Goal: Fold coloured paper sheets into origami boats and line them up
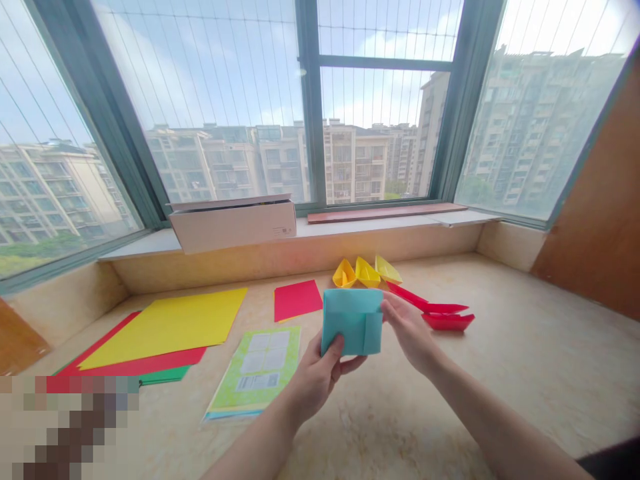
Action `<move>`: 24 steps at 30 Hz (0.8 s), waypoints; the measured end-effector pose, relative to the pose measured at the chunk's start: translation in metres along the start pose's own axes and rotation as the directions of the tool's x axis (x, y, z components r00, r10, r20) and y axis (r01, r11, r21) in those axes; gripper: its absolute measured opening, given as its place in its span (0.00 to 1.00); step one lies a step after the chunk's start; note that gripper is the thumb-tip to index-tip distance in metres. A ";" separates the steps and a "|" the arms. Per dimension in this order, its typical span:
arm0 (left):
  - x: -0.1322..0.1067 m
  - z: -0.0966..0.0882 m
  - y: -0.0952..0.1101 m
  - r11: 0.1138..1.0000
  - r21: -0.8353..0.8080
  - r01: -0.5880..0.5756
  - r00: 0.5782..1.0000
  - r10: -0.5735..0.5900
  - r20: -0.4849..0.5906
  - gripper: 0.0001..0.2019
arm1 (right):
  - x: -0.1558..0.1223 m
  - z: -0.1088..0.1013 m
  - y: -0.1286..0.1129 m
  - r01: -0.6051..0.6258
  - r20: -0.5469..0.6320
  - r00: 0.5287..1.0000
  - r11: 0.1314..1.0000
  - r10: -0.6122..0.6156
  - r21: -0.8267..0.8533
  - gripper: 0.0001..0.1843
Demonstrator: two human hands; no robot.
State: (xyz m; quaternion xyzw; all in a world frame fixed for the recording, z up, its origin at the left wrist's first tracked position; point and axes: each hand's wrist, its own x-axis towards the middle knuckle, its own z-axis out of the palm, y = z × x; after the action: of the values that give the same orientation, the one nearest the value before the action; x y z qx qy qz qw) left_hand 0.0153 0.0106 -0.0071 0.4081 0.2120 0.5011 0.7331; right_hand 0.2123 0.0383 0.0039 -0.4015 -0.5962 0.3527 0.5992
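Note:
A folded piece of light blue paper point(353, 327) is held up above the stone ledge, between my two hands. My left hand point(323, 370) grips its lower left corner, thumb on the near face and fingers behind. At the upper right edge, my right hand point(407, 327) pinches the paper; some of its fingers are hidden behind it. Folded layers show as a horizontal band along the top and a vertical edge right of the middle. Beyond the paper stand three yellow paper boats point(367, 272). Red paper boats point(449, 321) lie to the right, past my right hand.
Large yellow sheets point(170, 327) overlap red and green ones at the left. A small red square stack point(299, 300) and a green-covered paper packet point(257, 367) lie nearer the middle. A white box point(235, 227) sits on the sill below the windows. The lower left corner is pixelated.

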 end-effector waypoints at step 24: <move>0.004 0.004 -0.007 0.855 0.493 0.163 0.986 -0.122 -0.115 0.31 | -0.026 0.028 0.021 0.112 -0.185 0.970 0.963 -0.160 -0.246 0.12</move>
State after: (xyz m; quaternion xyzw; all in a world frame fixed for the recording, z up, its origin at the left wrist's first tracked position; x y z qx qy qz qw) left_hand 0.0234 0.0112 -0.0103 0.5472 0.3932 0.3889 0.6283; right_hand 0.1847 0.0257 -0.0270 -0.4609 -0.5953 0.1950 0.6286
